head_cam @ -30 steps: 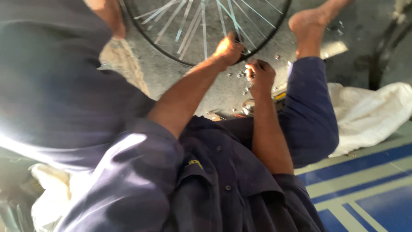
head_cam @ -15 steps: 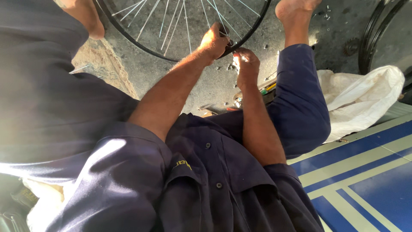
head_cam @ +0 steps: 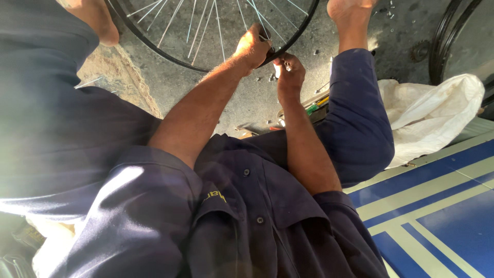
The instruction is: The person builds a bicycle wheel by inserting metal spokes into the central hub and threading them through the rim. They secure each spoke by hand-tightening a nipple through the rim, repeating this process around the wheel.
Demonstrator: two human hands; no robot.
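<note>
Head view, looking down past a dark blue shirt [head_cam: 247, 216]. Left hand [head_cam: 252, 49] closed around the rim of a spoked bicycle wheel [head_cam: 206, 31], which stands on the grey concrete floor [head_cam: 231, 98] between the person's bare feet. Right hand [head_cam: 289, 72] just beside the left, fingers pinched together at the rim's lower edge; it seems to hold something small there, but that spot is too shadowed to tell. A white sack [head_cam: 432, 113] lies to the right, a second wheel [head_cam: 453, 36] behind it. Small tools [head_cam: 314, 105] lie near the right knee.
</note>
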